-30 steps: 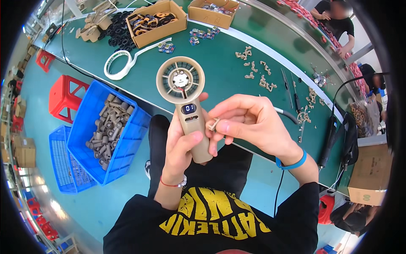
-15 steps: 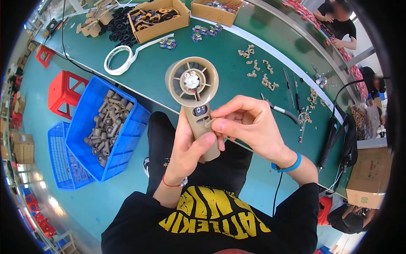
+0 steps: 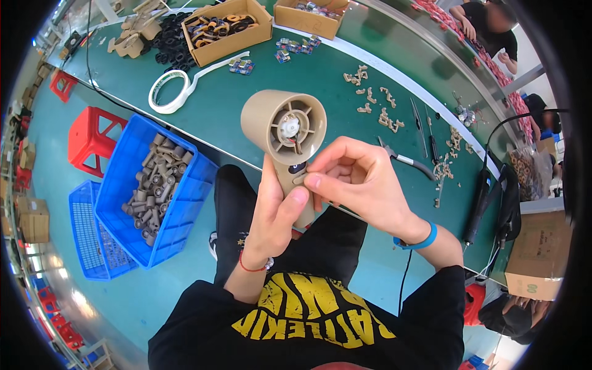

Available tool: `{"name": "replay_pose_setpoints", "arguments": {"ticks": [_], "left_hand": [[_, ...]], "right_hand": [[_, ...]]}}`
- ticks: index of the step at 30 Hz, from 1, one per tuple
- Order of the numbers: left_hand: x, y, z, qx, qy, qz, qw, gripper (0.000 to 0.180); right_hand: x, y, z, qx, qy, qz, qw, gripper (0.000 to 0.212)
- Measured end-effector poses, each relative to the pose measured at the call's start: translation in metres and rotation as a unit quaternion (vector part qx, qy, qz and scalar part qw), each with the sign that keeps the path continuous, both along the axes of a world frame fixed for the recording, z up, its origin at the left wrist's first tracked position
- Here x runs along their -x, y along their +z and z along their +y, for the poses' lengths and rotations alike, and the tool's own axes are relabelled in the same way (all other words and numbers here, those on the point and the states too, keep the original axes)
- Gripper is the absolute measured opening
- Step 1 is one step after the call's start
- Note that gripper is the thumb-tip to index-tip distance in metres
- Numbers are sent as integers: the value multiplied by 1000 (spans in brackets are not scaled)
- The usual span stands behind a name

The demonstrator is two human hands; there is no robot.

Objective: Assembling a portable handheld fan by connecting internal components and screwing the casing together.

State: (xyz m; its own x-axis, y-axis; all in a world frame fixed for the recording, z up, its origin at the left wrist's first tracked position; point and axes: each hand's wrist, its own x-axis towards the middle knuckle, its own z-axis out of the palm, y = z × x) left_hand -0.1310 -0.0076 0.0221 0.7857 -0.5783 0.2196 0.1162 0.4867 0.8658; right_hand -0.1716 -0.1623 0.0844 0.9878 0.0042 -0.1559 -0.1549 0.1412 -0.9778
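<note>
A beige handheld fan body (image 3: 258,120) is gripped around its handle by my left hand (image 3: 270,216), whose thumb lies along the handle's right side. Inside its round, spoked head sits a small motor (image 3: 290,126) with wires below it. A dark display window (image 3: 296,167) shows on the handle, partly cut off by the head's rim. My right hand (image 3: 364,182) pinches a small beige plastic piece (image 3: 300,179) between thumb and index finger, against the handle just under that window. The fingertips hide most of the piece, so whether it is seated cannot be seen.
Small beige parts (image 3: 388,120), pliers (image 3: 407,160) and a soldering iron (image 3: 475,213) lie on the green bench at right. Tape (image 3: 168,92), circuit boards and a box of rings (image 3: 266,31) are farther back. A blue crate (image 3: 191,206) of fan bodies stands left.
The fan's head has tilted toward me and right, so its outer wall shows more and the display less. My right hand keeps its pinch at the handle.
</note>
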Motion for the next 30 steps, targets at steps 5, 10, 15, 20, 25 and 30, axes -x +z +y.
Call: {"name": "replay_pose_setpoints", "arguments": {"ticks": [5, 10, 15, 20, 25, 30], "left_hand": [[7, -1, 0, -36, 12, 25, 999, 50], [8, 0, -3, 21, -46, 68, 996, 52], [-5, -3, -5, 14, 26, 91, 995, 55], [-9, 4, -13, 30, 8, 86, 996, 58], [-1, 3, 2, 50, -7, 91, 995, 56], [3, 7, 10, 62, -18, 72, 995, 48]], "right_hand": [[8, -4, 1, 91, -9, -18, 996, 16], [20, 19, -7, 189, -54, -229, 953, 25], [-25, 88, 20, 171, 49, -423, 889, 18], [70, 77, -24, 213, -20, -484, 849, 22], [64, 90, 32, 214, 48, -587, 779, 27], [92, 81, 47, 177, 106, -684, 699, 31]]}}
